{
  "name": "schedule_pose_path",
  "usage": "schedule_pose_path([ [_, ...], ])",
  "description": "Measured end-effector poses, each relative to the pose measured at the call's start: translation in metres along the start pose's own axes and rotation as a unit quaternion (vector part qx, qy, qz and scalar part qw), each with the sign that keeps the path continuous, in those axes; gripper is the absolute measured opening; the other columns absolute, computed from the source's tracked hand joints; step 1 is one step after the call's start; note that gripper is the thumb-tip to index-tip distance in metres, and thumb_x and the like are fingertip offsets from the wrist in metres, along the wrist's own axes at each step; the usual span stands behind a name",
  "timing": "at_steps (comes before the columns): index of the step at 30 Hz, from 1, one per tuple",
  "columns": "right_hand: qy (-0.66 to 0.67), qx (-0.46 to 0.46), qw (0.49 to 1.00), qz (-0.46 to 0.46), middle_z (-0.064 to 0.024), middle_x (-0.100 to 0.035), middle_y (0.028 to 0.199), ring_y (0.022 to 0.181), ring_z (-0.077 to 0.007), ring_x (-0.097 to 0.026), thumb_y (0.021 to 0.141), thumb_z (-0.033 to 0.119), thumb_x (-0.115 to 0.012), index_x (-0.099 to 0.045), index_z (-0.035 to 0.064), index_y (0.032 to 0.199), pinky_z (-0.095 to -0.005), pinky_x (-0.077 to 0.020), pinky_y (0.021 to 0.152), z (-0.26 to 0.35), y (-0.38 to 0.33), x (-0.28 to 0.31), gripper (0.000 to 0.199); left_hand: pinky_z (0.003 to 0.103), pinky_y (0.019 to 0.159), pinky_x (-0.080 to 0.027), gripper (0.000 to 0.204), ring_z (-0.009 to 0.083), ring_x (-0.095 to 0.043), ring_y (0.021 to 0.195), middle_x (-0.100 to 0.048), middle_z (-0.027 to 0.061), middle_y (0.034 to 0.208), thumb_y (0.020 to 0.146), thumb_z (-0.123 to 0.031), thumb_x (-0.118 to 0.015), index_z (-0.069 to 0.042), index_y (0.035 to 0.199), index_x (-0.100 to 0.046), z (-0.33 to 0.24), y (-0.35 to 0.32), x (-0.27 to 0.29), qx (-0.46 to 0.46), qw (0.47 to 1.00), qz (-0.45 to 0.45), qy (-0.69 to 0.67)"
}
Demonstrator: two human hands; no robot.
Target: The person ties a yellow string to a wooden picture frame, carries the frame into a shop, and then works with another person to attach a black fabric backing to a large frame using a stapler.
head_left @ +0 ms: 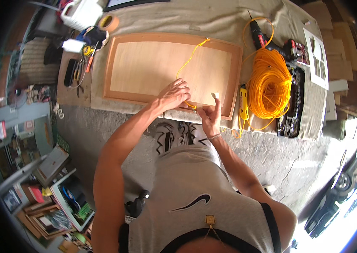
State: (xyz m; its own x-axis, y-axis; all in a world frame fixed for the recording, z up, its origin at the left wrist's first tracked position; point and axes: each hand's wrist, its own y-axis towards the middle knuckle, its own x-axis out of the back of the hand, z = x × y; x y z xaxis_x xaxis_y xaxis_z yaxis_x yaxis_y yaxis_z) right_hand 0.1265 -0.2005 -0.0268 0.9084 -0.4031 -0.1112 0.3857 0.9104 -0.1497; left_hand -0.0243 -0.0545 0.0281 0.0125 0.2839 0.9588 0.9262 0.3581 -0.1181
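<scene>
Head: thin yellow cord (192,55), wooden frame (157,37)

A framed panel (140,63) is laid on a cloth-covered table (220,17). A cord (191,57) is run across it from the far rim toward the left hand (174,93), positioned at the near rim; the right hand (210,116) is placed there too, farther right. A utility knife (244,101) is set between panel and rope coil (270,84). Behind the coil is laid a drill (263,38); right of the coil, a tool case (296,99). Pliers (77,74) are located left of the panel, a tape roll (115,24) beyond its far left corner.
</scene>
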Motion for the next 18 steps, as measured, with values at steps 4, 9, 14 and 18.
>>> schedule_pose_path([
  [4,0.014,-0.077,0.996,-0.035,-0.0068,-0.061,0.07,0.062,-0.0095,-0.053,0.084,0.003,-0.061,-0.018,0.003,0.141,-0.0242,-0.0418,0.057,-0.003,0.0,-0.033,0.071,0.033,0.085,-0.044,0.014,0.0195,-0.06,0.087,-0.065,0.0033,0.079,0.071,-0.019,-0.071,-0.008,0.076,-0.065,0.019,-0.003,-0.007,-0.048,0.997,0.01,-0.058],
  [9,0.11,-0.093,0.982,-0.124,-0.0088,-0.062,0.075,0.063,-0.012,-0.056,0.088,0.004,-0.06,-0.015,0.0038,0.141,-0.0244,-0.044,0.058,-0.008,-0.007,-0.06,0.07,0.037,0.076,-0.046,0.012,0.0253,-0.06,0.075,-0.063,0.0073,0.071,0.068,-0.013,-0.072,-0.006,0.072,-0.063,0.041,0.004,0.0,-0.029,0.983,0.039,-0.179],
  [14,0.192,-0.175,0.944,-0.205,-0.0105,-0.065,0.079,0.067,-0.013,-0.06,0.089,0.008,-0.061,-0.013,0.0042,0.141,-0.0246,-0.0483,0.057,0.013,-0.01,-0.08,0.071,0.038,0.072,-0.046,0.01,0.0268,-0.059,0.068,-0.063,0.0082,0.066,0.065,-0.011,-0.072,-0.006,0.069,-0.065,0.051,0.003,-0.015,0.005,0.949,0.026,-0.314],
  [18,0.208,-0.17,0.933,-0.24,-0.0103,-0.066,0.081,0.069,-0.0126,-0.061,0.09,0.01,-0.062,-0.011,0.0043,0.142,-0.0237,-0.0483,0.057,0.014,-0.012,-0.087,0.073,0.037,0.075,-0.045,0.009,0.0258,-0.06,0.07,-0.066,0.0082,0.07,0.066,-0.012,-0.073,-0.008,0.074,-0.07,0.051,0.007,-0.009,0.011,0.938,0.046,-0.343],
])
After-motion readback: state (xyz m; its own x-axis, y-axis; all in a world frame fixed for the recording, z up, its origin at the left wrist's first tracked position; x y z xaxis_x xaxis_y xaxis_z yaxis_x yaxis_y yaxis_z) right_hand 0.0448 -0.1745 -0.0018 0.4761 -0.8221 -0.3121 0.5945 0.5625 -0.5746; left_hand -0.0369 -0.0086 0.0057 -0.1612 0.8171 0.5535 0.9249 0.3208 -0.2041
